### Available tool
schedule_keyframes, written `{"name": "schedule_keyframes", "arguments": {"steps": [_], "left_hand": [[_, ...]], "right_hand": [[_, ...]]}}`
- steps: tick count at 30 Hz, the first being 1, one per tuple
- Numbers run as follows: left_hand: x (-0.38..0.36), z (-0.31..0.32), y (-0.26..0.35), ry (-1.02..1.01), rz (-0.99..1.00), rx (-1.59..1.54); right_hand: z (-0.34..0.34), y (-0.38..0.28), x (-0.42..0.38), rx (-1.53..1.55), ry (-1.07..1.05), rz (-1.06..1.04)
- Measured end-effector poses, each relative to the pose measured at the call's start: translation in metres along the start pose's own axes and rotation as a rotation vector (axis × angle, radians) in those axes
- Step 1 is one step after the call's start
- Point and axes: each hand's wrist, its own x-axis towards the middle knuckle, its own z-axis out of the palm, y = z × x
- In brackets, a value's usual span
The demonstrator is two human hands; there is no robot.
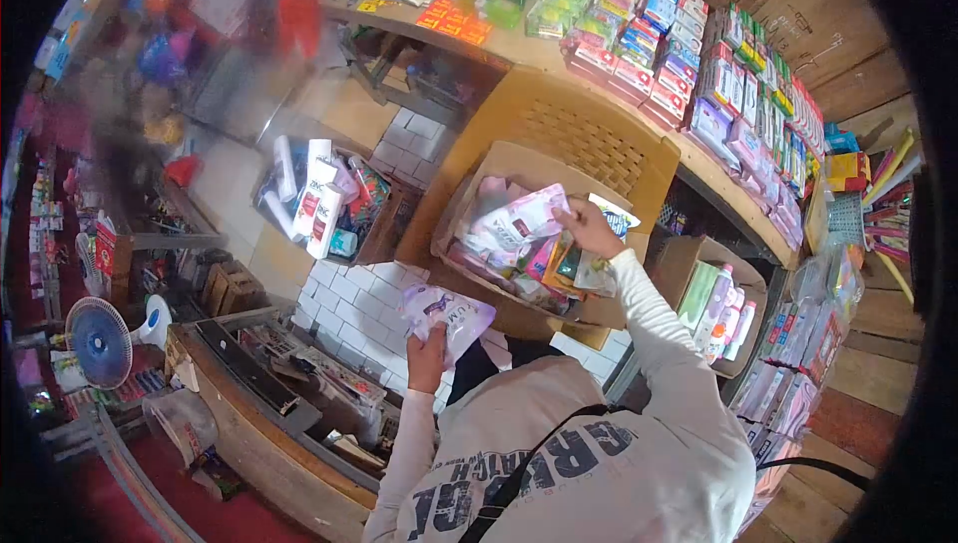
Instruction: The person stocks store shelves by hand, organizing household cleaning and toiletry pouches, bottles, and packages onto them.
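Note:
My left hand is closed on the edge of a pale purple plastic pouch, held low in front of my body. With my right hand I pinch the corner of a pink and white pouch. That pouch is at the top of an open cardboard box, over the other packets in it. Several colourful packets lie in the box beside and below my right hand. The box rests on a brown chair with a woven-pattern back.
Left of the chair, a box holds white bottles and packets. Another carton with bottles stands at right. A shelf above carries rows of small boxes. A wooden counter and a blue fan are at lower left.

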Motion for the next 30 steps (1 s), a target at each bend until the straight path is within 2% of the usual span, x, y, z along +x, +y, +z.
{"name": "schedule_keyframes", "arguments": {"steps": [2, 3, 5, 7, 8, 9, 11, 12, 13, 14, 15, 19, 22, 24, 27, 30], "left_hand": [[0.008, 0.004, -0.016, 0.084, 0.002, -0.163], [0.005, 0.010, -0.013, 0.029, 0.004, -0.303], [-0.002, 0.026, 0.008, -0.082, 0.015, -0.580], [-0.007, 0.037, 0.026, -0.128, 0.019, -0.766], [-0.008, 0.039, 0.030, -0.087, 0.039, -0.830], [-0.010, 0.040, 0.032, -0.044, 0.060, -0.895], [-0.012, 0.033, 0.034, 0.016, 0.101, -0.993], [-0.015, 0.030, 0.037, 0.058, 0.151, -0.986], [-0.018, 0.027, 0.042, 0.102, 0.203, -0.981], [-0.023, 0.025, 0.045, 0.146, 0.255, -0.975], [-0.025, 0.023, 0.042, 0.263, 0.317, -0.978], [-0.045, -0.015, 0.034, 0.324, 0.416, -1.006], [-0.073, -0.041, 0.022, 0.435, 0.505, -1.063], [-0.090, -0.064, 0.010, 0.511, 0.529, -1.138], [-0.122, -0.091, 0.000, 0.808, 0.556, -1.183], [-0.152, -0.123, -0.026, 0.692, 0.837, -1.100]], "right_hand": [[-0.007, -0.021, -0.011, 0.355, 0.030, 0.103], [-0.011, -0.028, -0.015, 0.414, 0.000, 0.075], [-0.009, -0.073, -0.031, 0.761, 0.010, 0.207], [0.000, -0.100, -0.047, 1.034, -0.046, 0.285], [0.010, -0.099, -0.053, 1.138, -0.092, 0.293], [0.020, -0.104, -0.065, 0.778, -0.109, 0.068], [0.048, -0.112, -0.082, 0.898, -0.258, 0.125], [0.069, -0.108, -0.088, 1.359, -0.401, 0.437], [0.091, -0.100, -0.101, 1.391, -0.415, 0.465], [0.101, -0.136, -0.114, 1.508, -0.446, 0.515], [0.114, -0.143, -0.125, 1.435, -0.489, 0.532], [0.157, -0.152, -0.177, 1.121, -0.650, 0.566], [0.183, -0.155, -0.192, 1.015, -0.710, 0.355], [0.188, -0.179, -0.206, 0.915, -0.705, 0.300], [0.213, -0.199, -0.234, 0.811, -0.740, 0.143], [0.246, -0.190, -0.265, 0.690, -0.863, -0.059]]}}
